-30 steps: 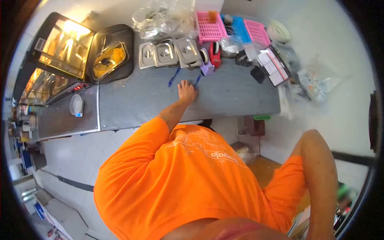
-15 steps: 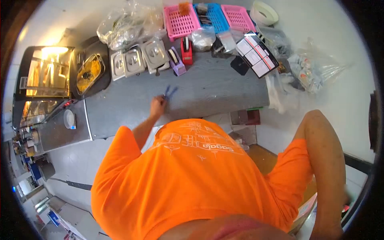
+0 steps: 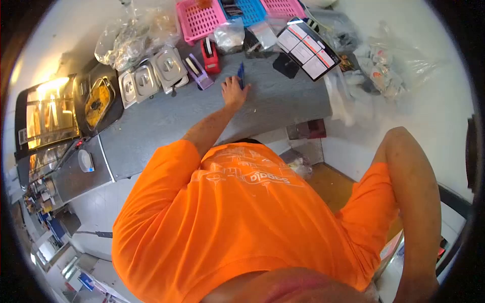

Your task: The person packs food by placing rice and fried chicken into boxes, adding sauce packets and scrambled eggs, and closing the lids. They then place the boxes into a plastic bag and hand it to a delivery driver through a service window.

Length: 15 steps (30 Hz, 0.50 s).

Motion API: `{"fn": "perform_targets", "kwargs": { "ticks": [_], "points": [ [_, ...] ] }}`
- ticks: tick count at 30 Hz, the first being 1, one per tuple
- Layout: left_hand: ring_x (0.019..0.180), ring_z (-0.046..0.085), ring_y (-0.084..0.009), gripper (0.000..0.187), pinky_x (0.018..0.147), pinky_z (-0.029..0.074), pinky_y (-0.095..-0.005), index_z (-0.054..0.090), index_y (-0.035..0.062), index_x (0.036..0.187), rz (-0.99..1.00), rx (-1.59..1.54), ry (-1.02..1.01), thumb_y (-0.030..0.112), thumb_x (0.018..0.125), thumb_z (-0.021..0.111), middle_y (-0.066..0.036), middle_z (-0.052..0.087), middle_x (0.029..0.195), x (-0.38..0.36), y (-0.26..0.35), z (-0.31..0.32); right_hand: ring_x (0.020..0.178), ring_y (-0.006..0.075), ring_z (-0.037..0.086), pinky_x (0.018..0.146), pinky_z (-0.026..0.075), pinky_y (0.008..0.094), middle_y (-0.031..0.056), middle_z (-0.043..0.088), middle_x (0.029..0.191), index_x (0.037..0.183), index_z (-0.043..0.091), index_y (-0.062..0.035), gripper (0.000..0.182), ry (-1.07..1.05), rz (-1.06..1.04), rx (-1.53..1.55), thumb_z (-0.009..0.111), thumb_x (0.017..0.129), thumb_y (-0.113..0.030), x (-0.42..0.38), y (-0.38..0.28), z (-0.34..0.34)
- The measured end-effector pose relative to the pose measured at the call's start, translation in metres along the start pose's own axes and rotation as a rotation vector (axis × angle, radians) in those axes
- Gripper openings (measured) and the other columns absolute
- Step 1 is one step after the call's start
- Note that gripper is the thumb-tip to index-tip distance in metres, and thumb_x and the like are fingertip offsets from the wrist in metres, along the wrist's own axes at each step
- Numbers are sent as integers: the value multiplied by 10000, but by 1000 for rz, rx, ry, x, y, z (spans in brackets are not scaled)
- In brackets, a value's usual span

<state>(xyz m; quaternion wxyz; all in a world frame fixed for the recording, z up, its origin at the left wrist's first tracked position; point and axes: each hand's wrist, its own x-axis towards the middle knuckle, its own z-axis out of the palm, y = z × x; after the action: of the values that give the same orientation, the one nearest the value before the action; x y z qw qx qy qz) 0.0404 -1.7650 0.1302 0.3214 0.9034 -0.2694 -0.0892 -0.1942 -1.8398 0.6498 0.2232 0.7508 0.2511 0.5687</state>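
My left hand is palm down over the grey counter, with its fingers spread and the thumb out to the right. Just beyond its fingertips a slim blue tool, which looks like scissors, lies on the counter, close to or touching the fingers. Left of the hand are a purple tape dispenser and a red one. My right arm is bent at the right side, and its hand is out of view.
Steel lidded containers and a tray of yellow food stand at the left, near a lit display case. Pink baskets, a blue basket, a tablet-like panel and plastic bags line the back.
My left hand has moved forward and to the right, and its closed fingers have spread. The blue tool has moved the same way. The camera view has shifted slightly.
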Motion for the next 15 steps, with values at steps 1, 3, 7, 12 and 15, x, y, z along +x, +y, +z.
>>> {"fn": "perform_targets", "kwargs": {
  "ticks": [1,3,7,12,15],
  "points": [
    [1078,436,-377,415,865,395,-485,538,108,1073,7,-1,9,338,764,693,-157,484,1178,3,14,-1,1260,266,347,1062,244,410,155,401,1351,1261,431,-4,457,-2,-5,-7,363,956,-338,-3,0,1],
    [1098,412,-356,522,886,366,-521,523,165,1183,209,49,-73,438,763,671,-147,456,1213,20,41,1,1256,262,355,1061,252,404,154,408,1347,1256,436,-4,449,15,-5,-34,363,959,-332,-6,0,-4],
    [1157,363,-414,638,951,285,-582,414,298,1363,496,135,-153,578,807,557,-165,385,1302,72,135,11,1248,253,370,1058,267,393,151,422,1338,1248,446,-2,432,-71,14,-99,363,965,-318,0,1,-28],
    [1316,167,-477,668,1017,175,-631,325,345,1415,577,262,-123,656,836,446,-176,196,1468,110,197,55,1238,243,389,1054,285,378,147,439,1327,1237,459,-1,412,-173,36,-211,363,973,-301,22,-7,-85],
    [1371,16,-478,681,1040,108,-655,262,353,1440,514,337,-182,672,851,388,-155,46,1532,118,205,66,1232,237,401,1052,296,369,145,449,1320,1231,466,0,400,-229,50,-276,362,977,-291,36,-11,-115]
  ]
}}
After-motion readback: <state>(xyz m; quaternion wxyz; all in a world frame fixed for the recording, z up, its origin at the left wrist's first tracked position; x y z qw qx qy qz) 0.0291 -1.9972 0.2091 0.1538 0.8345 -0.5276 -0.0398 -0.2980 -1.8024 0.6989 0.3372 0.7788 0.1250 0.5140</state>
